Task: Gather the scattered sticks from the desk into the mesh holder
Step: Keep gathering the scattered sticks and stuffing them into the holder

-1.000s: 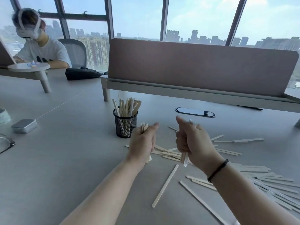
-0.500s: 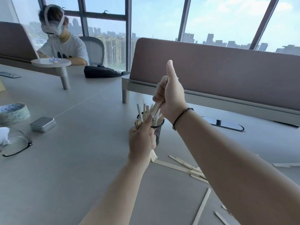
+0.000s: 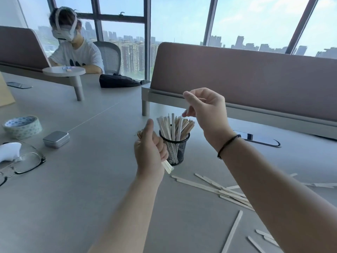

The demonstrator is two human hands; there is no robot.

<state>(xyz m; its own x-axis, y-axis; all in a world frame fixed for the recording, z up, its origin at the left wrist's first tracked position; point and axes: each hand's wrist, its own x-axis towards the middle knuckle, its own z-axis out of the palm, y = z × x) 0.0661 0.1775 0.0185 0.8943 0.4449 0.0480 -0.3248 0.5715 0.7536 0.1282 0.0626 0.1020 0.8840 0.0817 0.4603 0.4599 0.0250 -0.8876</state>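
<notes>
Far left on the desk (image 3: pixel 76 179) lie a white object (image 3: pixel 9 151) and a pair of glasses (image 3: pixel 23 164); just behind them sits a roll of patterned tape (image 3: pixel 22 126), and to its right a small metal tin (image 3: pixel 56 139); further back a person in a headset (image 3: pixel 73 52) sits at a round stand (image 3: pixel 64 71), with a black bag (image 3: pixel 118 82) lying on the desk to the right of them; toward the middle, the left hand (image 3: pixel 149 152) is raised above the desk, thumb up, fist closed round a bundle of sticks (image 3: pixel 167 166) whose pale ends poke out below the fingers and whose tops show above the fist; just beside it, on its right, the mesh holder (image 3: pixel 175 150) stands upright on the desk, already crowded with sticks leaning every way; above the holder's sticks hovers the right hand (image 3: pixel 206 110), fingers loosely curled and apart, thumb and forefinger drawn near each other, and I cannot tell whether anything is pinched there; a dark band (image 3: pixel 227 146) circles that wrist; behind runs a brown divider (image 3: pixel 246 77) with windows and a skyline beyond; a dark oval cable port (image 3: pixel 262 139) sits right of the holder; loose sticks (image 3: pixel 215 189) lie scattered on the desk in front and to the right, some crossing, partly hidden by the right forearm.
</notes>
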